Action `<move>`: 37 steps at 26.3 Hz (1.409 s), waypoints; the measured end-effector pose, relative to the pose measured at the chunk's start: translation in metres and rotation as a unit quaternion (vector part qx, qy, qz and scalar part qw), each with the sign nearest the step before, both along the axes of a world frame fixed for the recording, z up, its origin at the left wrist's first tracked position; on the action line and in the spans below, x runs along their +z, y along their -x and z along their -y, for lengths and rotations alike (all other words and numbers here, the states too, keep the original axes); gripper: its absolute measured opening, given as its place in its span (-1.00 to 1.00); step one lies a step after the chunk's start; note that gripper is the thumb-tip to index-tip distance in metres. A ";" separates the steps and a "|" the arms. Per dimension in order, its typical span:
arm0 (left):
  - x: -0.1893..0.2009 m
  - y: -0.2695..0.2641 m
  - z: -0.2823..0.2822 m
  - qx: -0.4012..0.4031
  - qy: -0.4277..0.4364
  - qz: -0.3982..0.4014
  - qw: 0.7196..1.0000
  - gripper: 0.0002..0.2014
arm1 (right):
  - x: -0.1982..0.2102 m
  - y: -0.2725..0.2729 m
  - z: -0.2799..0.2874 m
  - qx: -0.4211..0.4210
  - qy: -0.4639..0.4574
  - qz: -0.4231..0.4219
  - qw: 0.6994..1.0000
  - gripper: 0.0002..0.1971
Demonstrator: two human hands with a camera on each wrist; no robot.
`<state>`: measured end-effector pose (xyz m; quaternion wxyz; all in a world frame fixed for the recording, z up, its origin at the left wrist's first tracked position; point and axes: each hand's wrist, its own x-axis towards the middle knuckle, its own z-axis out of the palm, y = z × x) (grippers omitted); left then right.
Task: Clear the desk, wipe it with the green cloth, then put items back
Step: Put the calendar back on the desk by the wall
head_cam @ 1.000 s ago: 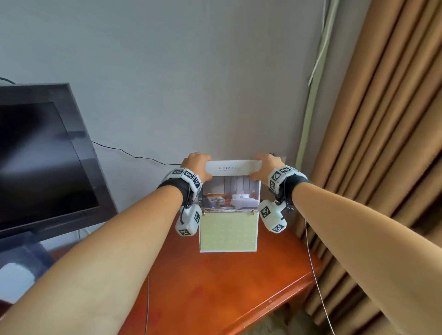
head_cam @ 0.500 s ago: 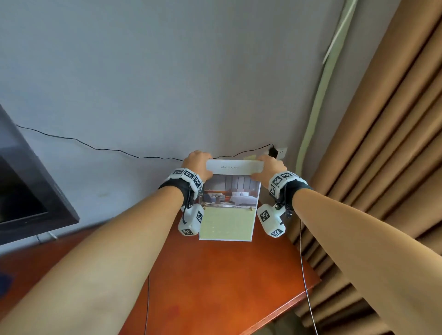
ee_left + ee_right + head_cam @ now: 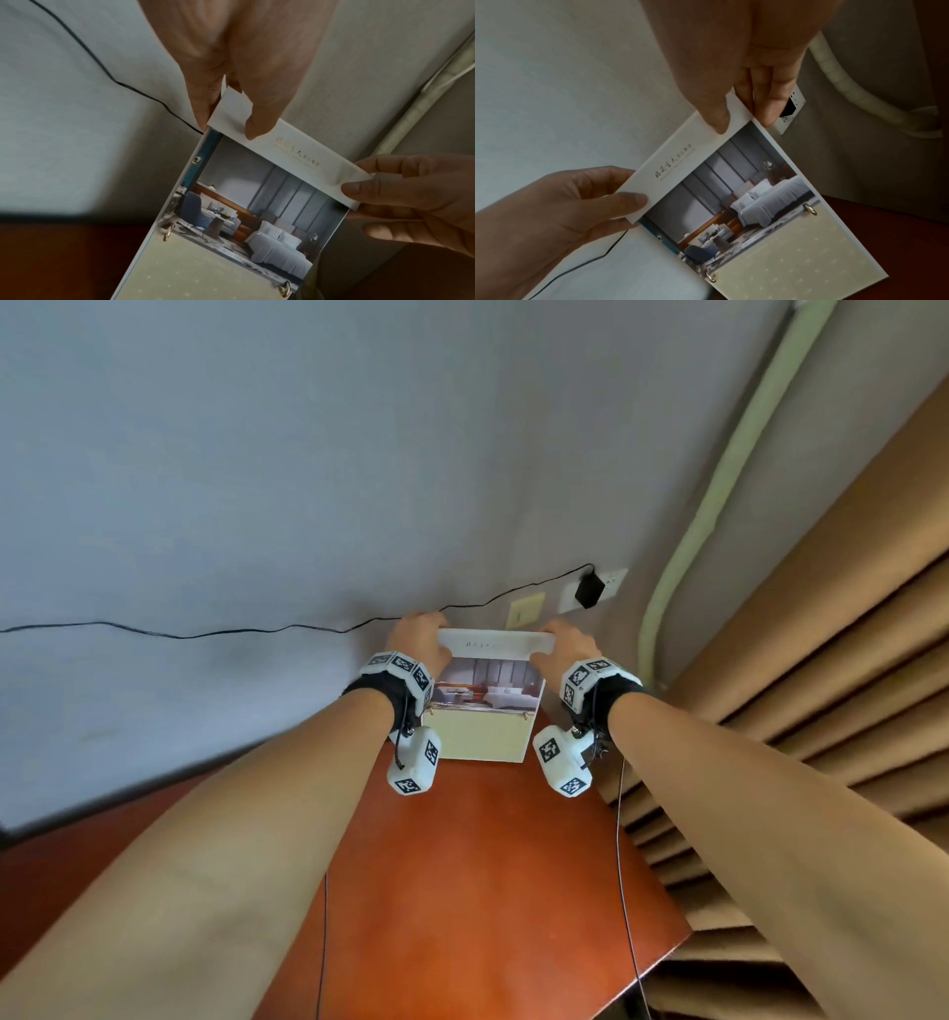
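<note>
Hands: left hand point(image 3: 418, 636) and right hand point(image 3: 562, 645) pinch the desk calendar point(image 3: 485, 706) by its top corners
Worktop point(image 3: 462, 891): visible part bare; calendar at rear edge
Progress: probably returning items; green cloth unseen

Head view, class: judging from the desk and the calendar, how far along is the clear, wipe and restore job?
Looks done: the visible red-brown wooden desk is bare. In hand: left hand and right hand pinch the top corners of the white desk calendar with a bedroom photo, at the desk's back corner. No green cloth shows, so wiping cannot be judged.
</note>
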<state>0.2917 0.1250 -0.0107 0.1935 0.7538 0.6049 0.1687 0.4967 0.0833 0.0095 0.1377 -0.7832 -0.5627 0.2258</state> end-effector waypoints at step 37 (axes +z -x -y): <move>0.134 0.069 0.109 -0.035 -0.016 -0.218 0.975 -0.38 | 0.132 0.060 0.093 0.191 -0.036 0.214 0.957 -0.58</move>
